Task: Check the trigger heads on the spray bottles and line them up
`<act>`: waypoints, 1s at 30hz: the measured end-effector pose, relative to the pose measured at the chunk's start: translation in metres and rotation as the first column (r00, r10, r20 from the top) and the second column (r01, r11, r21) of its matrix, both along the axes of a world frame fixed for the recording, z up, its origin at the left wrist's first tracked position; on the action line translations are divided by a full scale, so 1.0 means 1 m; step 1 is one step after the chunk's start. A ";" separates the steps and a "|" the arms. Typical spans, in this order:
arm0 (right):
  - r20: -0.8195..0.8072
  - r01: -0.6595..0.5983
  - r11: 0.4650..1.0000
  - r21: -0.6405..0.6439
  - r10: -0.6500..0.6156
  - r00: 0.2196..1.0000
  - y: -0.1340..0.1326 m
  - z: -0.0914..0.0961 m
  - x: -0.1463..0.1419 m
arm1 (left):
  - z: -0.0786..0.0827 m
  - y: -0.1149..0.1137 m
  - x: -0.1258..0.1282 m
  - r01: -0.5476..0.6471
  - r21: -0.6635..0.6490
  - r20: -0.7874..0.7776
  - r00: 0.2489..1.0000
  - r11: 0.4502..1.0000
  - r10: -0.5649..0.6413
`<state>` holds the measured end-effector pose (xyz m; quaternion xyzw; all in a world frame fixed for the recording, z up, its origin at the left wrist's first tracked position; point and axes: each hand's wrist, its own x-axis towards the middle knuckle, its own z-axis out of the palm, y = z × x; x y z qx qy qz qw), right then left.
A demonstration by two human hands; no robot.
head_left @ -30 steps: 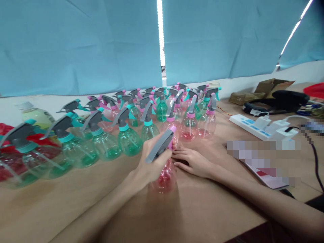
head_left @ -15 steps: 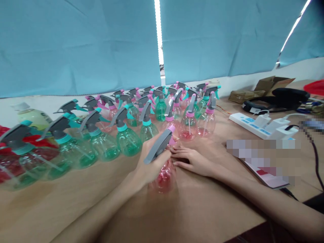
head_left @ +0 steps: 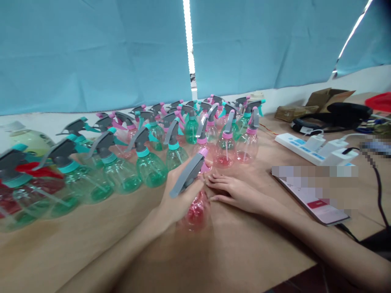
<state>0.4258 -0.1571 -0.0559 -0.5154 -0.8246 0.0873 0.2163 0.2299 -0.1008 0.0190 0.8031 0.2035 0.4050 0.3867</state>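
My left hand (head_left: 180, 191) is wrapped around the neck of a pink spray bottle (head_left: 195, 213), just below its grey and pink trigger head. The bottle stands on the table, its clear pink body showing under my fingers. My right hand (head_left: 233, 190) lies flat with fingers stretched out beside the bottle; its fingertips reach the bottle's right side, but whether they touch it I cannot tell. Beyond my hands stand a green spray bottle (head_left: 177, 156) and another pink spray bottle (head_left: 225, 154).
Several green and pink spray bottles stand in rows across the back and left. On the right are a phone (head_left: 308, 197), a white power strip (head_left: 297, 147) with chargers, and headphones (head_left: 345, 116). An open cardboard box (head_left: 326, 99) sits by the wall.
The view has shifted slightly, so the rows of bottles sit a little further left. My left hand keeps its grip on the spray bottle, and my right hand stays flat beside it.
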 end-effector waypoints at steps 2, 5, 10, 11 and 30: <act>0.016 0.005 1.000 -0.002 -0.005 1.000 0.000 0.000 0.000 | 0.000 0.000 0.000 -0.011 -0.001 -0.002 1.000 1.000 0.011; 0.027 0.034 0.999 0.003 -0.034 0.999 0.000 -0.001 0.000 | 0.001 -0.001 0.000 -0.008 -0.014 -0.010 1.000 1.000 0.008; 0.035 0.061 0.998 0.019 -0.061 0.998 0.000 -0.003 -0.001 | 0.002 -0.001 0.000 -0.001 -0.011 -0.010 1.000 1.000 0.001; 0.038 0.060 0.998 0.022 -0.061 0.997 0.000 -0.003 -0.001 | 0.002 -0.001 0.000 -0.007 -0.006 -0.012 1.000 1.000 0.006; 0.133 0.339 0.931 0.137 -0.356 0.925 -0.001 -0.015 -0.009 | -0.005 0.002 -0.004 -0.171 0.002 0.006 0.985 0.985 0.171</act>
